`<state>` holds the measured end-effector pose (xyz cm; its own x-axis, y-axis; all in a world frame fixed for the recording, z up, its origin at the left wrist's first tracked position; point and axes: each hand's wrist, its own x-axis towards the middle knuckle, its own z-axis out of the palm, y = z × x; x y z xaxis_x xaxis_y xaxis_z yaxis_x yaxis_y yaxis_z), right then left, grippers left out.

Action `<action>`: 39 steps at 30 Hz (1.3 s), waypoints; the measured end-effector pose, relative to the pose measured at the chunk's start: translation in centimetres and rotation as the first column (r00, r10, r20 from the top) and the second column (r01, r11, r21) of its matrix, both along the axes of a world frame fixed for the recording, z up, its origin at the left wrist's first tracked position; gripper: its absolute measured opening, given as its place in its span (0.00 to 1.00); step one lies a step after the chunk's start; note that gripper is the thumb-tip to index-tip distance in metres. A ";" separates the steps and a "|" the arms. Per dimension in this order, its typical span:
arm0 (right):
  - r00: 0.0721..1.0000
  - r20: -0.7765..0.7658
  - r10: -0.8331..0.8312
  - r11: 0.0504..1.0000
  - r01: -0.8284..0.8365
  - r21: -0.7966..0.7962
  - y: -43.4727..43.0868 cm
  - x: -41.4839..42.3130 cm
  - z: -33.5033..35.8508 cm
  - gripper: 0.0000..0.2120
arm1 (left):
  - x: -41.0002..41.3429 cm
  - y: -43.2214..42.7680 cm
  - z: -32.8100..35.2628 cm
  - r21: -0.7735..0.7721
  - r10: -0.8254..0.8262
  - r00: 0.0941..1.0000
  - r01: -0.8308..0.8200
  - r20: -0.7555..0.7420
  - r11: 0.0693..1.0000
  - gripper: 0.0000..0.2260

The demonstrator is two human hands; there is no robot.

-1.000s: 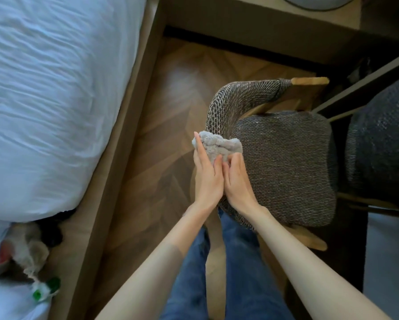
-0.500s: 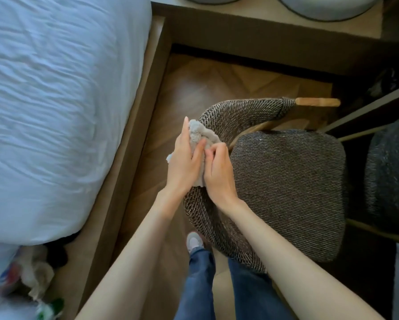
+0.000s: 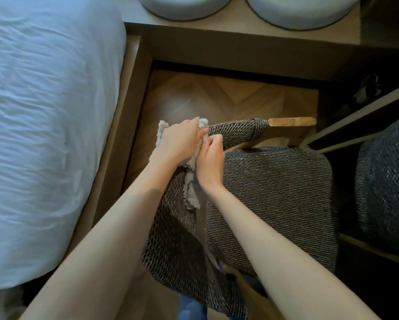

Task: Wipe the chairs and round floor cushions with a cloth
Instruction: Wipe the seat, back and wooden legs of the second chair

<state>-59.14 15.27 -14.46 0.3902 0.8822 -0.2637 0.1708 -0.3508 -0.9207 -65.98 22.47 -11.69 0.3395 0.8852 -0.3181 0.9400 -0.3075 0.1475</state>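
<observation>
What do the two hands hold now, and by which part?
Both hold the crumpled light-grey cloth on the woven chair's backrest: the left hand grips its upper end, the right hand pinches its middle.

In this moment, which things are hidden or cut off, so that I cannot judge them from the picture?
Head view: the cloth is mostly covered by the left hand and right hand; only edges and a hanging end show.
Head view: the round cushions are cut by the top edge.
Head view: the second chair is cut by the right edge.
</observation>
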 end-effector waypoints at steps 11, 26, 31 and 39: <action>0.980 0.156 -0.127 0.979 0.149 -0.138 3.2 10.1 -4.8 0.09 | 9.9 3.2 -6.0 -0.053 -0.185 0.972 0.194 0.144 0.980 0.16; 0.783 0.339 -0.522 0.822 0.568 -0.046 1.8 25.8 -4.6 0.05 | 25.2 0.0 -7.6 -0.151 -0.240 0.891 0.317 0.386 0.936 0.26; 0.950 0.224 -0.217 0.959 0.250 -0.131 2.0 23.1 -4.4 0.03 | 19.8 0.8 -7.9 0.021 -0.246 0.951 0.247 0.189 0.969 0.33; 0.991 0.000 0.132 0.971 -0.130 -0.199 1.0 13.4 -3.2 0.05 | 8.5 1.1 -3.6 -0.141 -0.206 0.972 0.221 0.116 0.965 0.31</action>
<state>-45.73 16.25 -17.67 0.2793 0.8567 -0.4337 0.2393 -0.4995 -0.8326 -57.44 23.54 -15.27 0.5521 0.7324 -0.3984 0.8332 -0.4664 0.2972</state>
